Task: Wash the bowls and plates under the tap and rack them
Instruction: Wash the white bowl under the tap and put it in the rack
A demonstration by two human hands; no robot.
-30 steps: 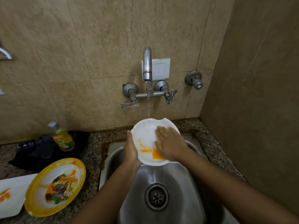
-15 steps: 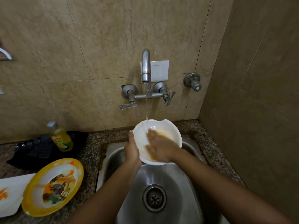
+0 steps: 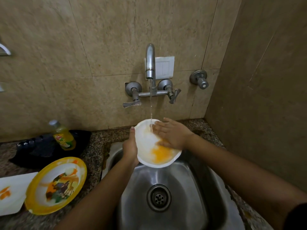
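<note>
A white bowl [image 3: 147, 147] smeared with orange sauce is held tilted over the steel sink [image 3: 186, 188], under the running tap [image 3: 150, 63]. My left hand [image 3: 130, 147] grips the bowl's left rim, thumb up along the edge. My right hand [image 3: 172, 134] lies flat inside the bowl with fingers spread, pressed on its upper right part, where the water stream lands beside the fingertips. A yellow-rimmed plate [image 3: 57, 185] with food stains and a white square plate [image 3: 11, 191] with an orange smear lie on the counter at the left.
A yellow dish-soap bottle [image 3: 64, 136] stands on a black cloth [image 3: 39, 148] behind the plates. The speckled granite counter [image 3: 94, 146] borders the sink. A side wall stands close on the right. A separate valve [image 3: 199, 79] sticks out of the back wall.
My right hand has slid from the bowl's lower middle up to its upper right, spreading the orange sauce. The bowl has tipped so the stain now pools at its lower edge.
</note>
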